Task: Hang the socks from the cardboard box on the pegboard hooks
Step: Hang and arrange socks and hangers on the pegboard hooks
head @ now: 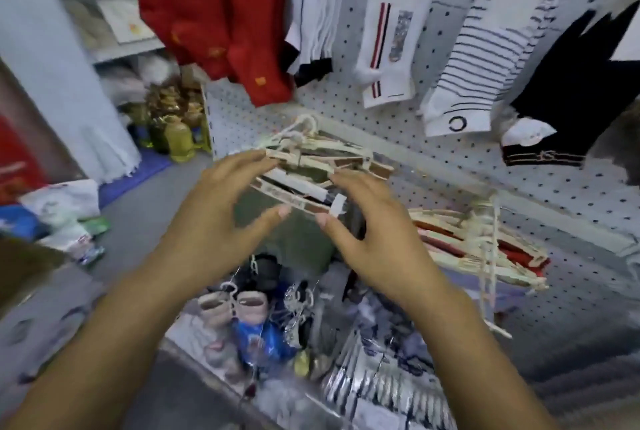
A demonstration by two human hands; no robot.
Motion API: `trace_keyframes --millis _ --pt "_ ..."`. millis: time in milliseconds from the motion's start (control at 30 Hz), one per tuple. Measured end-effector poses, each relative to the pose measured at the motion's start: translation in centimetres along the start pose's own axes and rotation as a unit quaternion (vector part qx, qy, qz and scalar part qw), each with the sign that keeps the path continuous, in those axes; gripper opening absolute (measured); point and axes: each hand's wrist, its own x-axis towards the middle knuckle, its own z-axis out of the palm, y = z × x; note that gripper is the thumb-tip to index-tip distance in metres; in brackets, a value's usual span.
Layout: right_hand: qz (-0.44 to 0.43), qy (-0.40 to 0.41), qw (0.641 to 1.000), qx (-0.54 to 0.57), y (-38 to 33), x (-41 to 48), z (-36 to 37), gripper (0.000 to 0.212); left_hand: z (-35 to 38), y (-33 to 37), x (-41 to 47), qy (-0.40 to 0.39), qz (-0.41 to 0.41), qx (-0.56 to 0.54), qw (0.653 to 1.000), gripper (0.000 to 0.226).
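The light is even, cool and a little bluish, and the shadows are weak with soft edges. The whole picture is soft and smeared. The left hand [207,221] and the right hand [367,239] are the sharpest parts, yet their fingertips [258,157] are blurred. The pegboard [450,159] bends toward the right edge, where its holes stretch into short streaks. The lower corners are dim and out of focus, and the white socks [388,34] above look slightly washed out.

Two hands [207,221] [374,242], two sock bundles [304,166] [460,239], one pegboard [433,138]
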Motion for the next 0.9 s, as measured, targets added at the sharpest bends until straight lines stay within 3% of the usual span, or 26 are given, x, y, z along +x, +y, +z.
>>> trace_keyframes --millis 200,300,433,700,900 --pt "-0.036 -0.135 0.986 0.092 -3.6 -1.8 9.6 0.048 -2.5 -5.9 -12.3 0.027 -0.172 0.056 0.983 0.06" --pt "-0.047 -0.17 0.978 0.116 -5.3 -2.4 14.6 0.043 -3.8 -8.6 -17.6 0.018 -0.257 0.108 0.96 0.06" --pt "-0.056 -0.275 0.951 0.129 -8.4 -2.7 21.1 0.039 -6.4 -12.5 -23.6 0.008 -0.37 0.138 0.919 0.063" --pt "-0.052 -0.339 0.93 0.133 -18.4 1.1 34.6 0.038 -15.4 -23.7 -31.8 0.03 -0.483 0.195 0.853 0.055" --pt "-0.09 -0.386 0.912 0.103 -26.5 5.6 44.6 0.035 -22.4 -33.7 -35.5 0.03 -0.555 0.177 0.812 0.056"
